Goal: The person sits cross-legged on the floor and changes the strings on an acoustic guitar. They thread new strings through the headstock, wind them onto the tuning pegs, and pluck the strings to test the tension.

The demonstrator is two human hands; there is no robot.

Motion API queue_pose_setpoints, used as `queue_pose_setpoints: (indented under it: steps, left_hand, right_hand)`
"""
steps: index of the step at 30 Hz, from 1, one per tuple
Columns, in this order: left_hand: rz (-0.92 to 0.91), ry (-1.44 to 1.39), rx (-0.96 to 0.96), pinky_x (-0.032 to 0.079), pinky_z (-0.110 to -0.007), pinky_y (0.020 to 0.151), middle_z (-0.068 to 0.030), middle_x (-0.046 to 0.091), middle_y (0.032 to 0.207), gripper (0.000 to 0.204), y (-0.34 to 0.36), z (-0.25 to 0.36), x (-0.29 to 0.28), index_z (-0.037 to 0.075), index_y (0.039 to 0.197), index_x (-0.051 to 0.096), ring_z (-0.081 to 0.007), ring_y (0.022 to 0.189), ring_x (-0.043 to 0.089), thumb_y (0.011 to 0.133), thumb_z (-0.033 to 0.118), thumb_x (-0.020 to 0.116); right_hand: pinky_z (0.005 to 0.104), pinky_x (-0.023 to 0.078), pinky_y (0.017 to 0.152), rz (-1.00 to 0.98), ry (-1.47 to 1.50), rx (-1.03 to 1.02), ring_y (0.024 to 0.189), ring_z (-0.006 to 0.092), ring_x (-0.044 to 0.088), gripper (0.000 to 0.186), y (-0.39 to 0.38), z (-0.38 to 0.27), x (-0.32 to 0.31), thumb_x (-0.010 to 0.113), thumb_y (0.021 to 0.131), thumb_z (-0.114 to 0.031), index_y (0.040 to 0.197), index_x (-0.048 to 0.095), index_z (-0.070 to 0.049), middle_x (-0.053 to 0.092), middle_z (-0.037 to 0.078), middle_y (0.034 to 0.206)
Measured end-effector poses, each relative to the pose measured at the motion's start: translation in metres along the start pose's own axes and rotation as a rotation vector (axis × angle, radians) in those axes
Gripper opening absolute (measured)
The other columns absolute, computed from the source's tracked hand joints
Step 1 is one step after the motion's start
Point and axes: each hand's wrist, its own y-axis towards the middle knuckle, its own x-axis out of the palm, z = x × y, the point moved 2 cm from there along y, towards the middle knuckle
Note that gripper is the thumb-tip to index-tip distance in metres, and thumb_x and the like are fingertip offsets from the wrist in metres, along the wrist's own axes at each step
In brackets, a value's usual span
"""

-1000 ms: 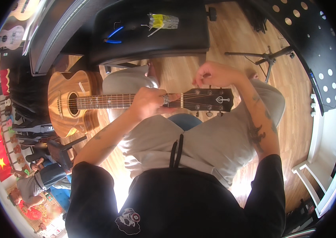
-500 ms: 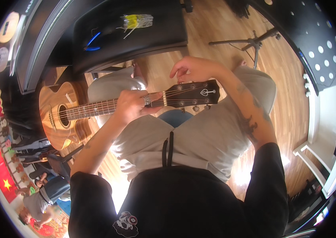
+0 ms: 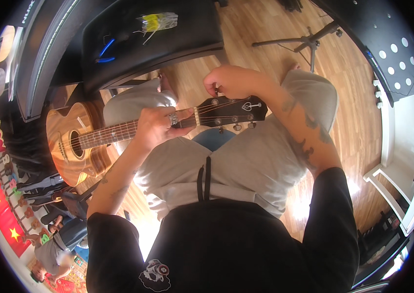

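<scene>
Headstock (image 3: 231,111): slightly up & L in frame vs. prev. shot, R hand (image 3: 234,82) now curled in closer at its upper edge.
Guitar (image 3: 89,165): acoustic, wood-grain body at ctr-left of frame, neck (image 3: 114,133) running to ctr.
L hand (image 3: 157,126): mostly closed around neck near nut (image 3: 197,116), ring (image 3: 173,118) on one finger.
R hand: fingertips bunched at tuning peg (image 3: 217,91), upper ctr; grip partly hidden, can't tell if fully closed on it.
Bench (image 3: 182,45): blk, padded, top left-ctr, w/ blue-handled tool (image 3: 106,52) & clear/yellow packet (image 3: 158,22) on top.
Stand (image 3: 309,42): blk legs splayed, upper right.
Other person (image 3: 49,251): grey top, lower left, near red banner (image 3: 2,212).
</scene>
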Motion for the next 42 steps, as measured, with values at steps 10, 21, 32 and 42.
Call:
queue_pose_setpoints:
  steps: [10, 21, 32, 42]
  left_hand:
    - [-0.011, -0.017, 0.005, 0.044, -0.035, 0.046, 0.0022, 0.057, 0.063, 0.046, 0.004, -0.002, -0.001, 0.024, 0.11, 0.079, -0.0211, 0.05, 0.056, 0.066, 0.031, 0.092]
    - [0.013, 0.002, 0.032, 0.045, -0.033, 0.046, 0.002, 0.054, 0.064, 0.05, 0.001, 0.0, 0.0, 0.024, 0.109, 0.08, -0.0192, 0.05, 0.055, 0.062, 0.03, 0.094]
    - [0.023, 0.039, 0.028, 0.045, -0.034, 0.046, 0.0028, 0.051, 0.064, 0.051, -0.004, -0.005, 0.004, 0.028, 0.114, 0.079, -0.0192, 0.05, 0.054, 0.065, 0.036, 0.091]
    - [0.025, 0.047, 0.025, 0.044, -0.035, 0.045, 0.0027, 0.049, 0.062, 0.046, -0.003, 0.0, 0.001, 0.027, 0.11, 0.079, -0.0185, 0.05, 0.053, 0.066, 0.036, 0.091]
  right_hand:
    - [0.0407, 0.054, 0.081, 0.01, -0.019, 0.205, 0.091, 0.0321, 0.07, 0.034, -0.005, 0.011, -0.007, 0.066, 0.096, -0.033, 0.104, 0.074, -0.001, 0.074, 0.016, 0.099]
    - [0.0322, 0.053, 0.079, -0.12, 0.345, -0.116, 0.088, 0.016, 0.068, 0.015, 0.009, 0.03, 0.008, 0.066, 0.096, -0.013, 0.104, 0.071, -0.001, 0.072, 0.007, 0.092]
    - [0.0406, 0.055, 0.074, 0.419, -0.174, 0.349, 0.081, 0.0293, 0.072, 0.031, -0.005, -0.017, 0.019, 0.076, 0.085, -0.036, 0.088, 0.075, -0.006, 0.073, 0.014, 0.083]
    - [0.0396, 0.055, 0.073, 0.264, 0.091, 0.103, 0.078, 0.0294, 0.072, 0.026, 0.001, 0.016, 0.016, 0.071, 0.085, -0.023, 0.094, 0.077, 0.0, 0.074, 0.016, 0.082]
